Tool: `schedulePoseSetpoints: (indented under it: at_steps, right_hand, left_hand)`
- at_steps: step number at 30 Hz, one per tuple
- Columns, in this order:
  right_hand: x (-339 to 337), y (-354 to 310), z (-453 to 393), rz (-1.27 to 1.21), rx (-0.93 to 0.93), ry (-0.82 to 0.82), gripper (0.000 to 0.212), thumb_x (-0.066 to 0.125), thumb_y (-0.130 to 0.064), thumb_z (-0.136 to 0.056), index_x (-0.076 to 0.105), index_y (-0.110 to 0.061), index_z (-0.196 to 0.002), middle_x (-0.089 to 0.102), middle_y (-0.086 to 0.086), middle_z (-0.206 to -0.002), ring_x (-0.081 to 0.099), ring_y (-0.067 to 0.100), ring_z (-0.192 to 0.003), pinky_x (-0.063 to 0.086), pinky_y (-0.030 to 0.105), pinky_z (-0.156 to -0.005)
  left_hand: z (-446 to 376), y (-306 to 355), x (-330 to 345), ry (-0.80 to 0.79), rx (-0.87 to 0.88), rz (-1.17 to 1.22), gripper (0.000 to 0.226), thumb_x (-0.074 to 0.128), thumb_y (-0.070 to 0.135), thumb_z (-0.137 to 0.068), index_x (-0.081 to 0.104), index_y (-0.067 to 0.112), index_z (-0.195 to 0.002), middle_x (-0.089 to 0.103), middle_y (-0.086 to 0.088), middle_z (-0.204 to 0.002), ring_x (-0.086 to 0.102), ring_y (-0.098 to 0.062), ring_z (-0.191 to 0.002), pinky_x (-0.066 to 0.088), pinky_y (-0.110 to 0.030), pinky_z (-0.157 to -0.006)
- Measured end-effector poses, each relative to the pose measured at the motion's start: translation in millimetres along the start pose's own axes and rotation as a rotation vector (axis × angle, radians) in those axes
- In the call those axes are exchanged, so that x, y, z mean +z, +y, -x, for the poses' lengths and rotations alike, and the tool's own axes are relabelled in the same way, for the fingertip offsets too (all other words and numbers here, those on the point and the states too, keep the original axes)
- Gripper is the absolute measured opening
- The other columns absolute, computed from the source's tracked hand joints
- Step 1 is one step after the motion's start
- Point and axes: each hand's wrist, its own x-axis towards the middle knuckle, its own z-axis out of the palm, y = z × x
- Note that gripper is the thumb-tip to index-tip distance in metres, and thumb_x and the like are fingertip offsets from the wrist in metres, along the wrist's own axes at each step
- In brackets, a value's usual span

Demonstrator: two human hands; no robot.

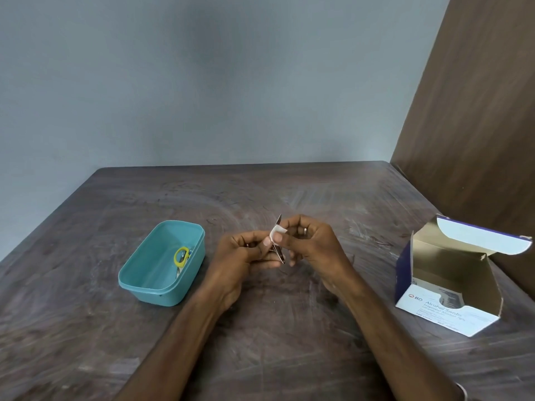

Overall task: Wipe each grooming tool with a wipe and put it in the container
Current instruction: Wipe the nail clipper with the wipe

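Pinching a wipe point(277, 233) round a half-hidden metal tool point(278, 250), both hands' fingers point(267, 241) closed.

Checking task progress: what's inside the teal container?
Inside the teal container lies a pair of yellow-handled scissors against the right wall. Their blade tips are partly hidden by the rim; nothing else shows inside.

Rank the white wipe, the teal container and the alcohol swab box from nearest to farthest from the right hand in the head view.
1. White wipe: pinched at the right hand's fingers, around the metal tool.
2. Teal container: to the left, beyond the left hand.
3. Alcohol swab box: open, at the table's right edge.
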Motion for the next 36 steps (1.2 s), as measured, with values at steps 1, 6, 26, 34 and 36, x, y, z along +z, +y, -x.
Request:
schedulePoseSetpoints:
  at_steps: [1, 6, 26, 34, 36]
  right_hand:
    - [0, 0, 0, -0.019, 0.012, -0.013, 0.017, 0.080, -0.009, -0.080, 0.069, -0.004, -0.093, 0.069, 0.014, -0.074, 0.056, 0.013, -0.048, 0.045, 0.030, -0.048]
    - [-6, -6, 2, -0.057, 0.134, -0.080, 0.032, 0.084, -0.010, -0.075, 0.069, -0.008, -0.103, 0.073, 0.009, -0.087, 0.062, 0.019, -0.060, 0.051, 0.033, -0.055]
    - [-16, -10, 1, -0.166, 0.107, 0.077, 0.017, 0.079, -0.021, -0.076, 0.074, -0.014, -0.091, 0.071, 0.005, -0.078, 0.065, 0.017, -0.065, 0.053, 0.031, -0.052]
    - [-16, -16, 2, -0.145, 0.178, 0.053, 0.010, 0.076, -0.017, -0.085, 0.074, -0.013, -0.094, 0.074, 0.011, -0.083, 0.068, 0.022, -0.066, 0.055, 0.032, -0.052]
    - [-17, -15, 3, -0.144, 0.190, 0.034, 0.008, 0.077, -0.017, -0.084, 0.074, -0.014, -0.091, 0.073, 0.010, -0.085, 0.068, 0.023, -0.067, 0.055, 0.032, -0.053]
  left_hand:
    - [0, 0, 0, 0.000, -0.010, 0.018, 0.017, 0.059, 0.000, -0.092, 0.076, 0.002, -0.095, 0.073, -0.015, -0.078, 0.071, -0.015, -0.068, 0.059, -0.025, -0.064]
    - [0, 3, -2, 0.003, -0.024, 0.057, 0.016, 0.060, 0.000, -0.091, 0.074, -0.001, -0.100, 0.075, -0.015, -0.080, 0.072, -0.016, -0.068, 0.061, -0.026, -0.064]
    - [-4, -2, -4, 0.265, 0.686, -0.924, 0.023, 0.074, -0.002, -0.081, 0.078, 0.016, -0.094, 0.071, 0.005, -0.081, 0.062, -0.009, -0.072, 0.048, -0.022, -0.065]
    - [0, 2, -2, 0.295, 0.734, -1.089, 0.020, 0.074, -0.004, -0.080, 0.077, 0.012, -0.092, 0.072, -0.001, -0.084, 0.057, -0.008, -0.074, 0.032, -0.007, -0.063]
    - [-1, 2, -3, 0.307, 0.722, -1.121, 0.019, 0.075, -0.003, -0.078, 0.076, 0.013, -0.090, 0.071, -0.001, -0.082, 0.057, -0.009, -0.071, 0.030, -0.009, -0.059]
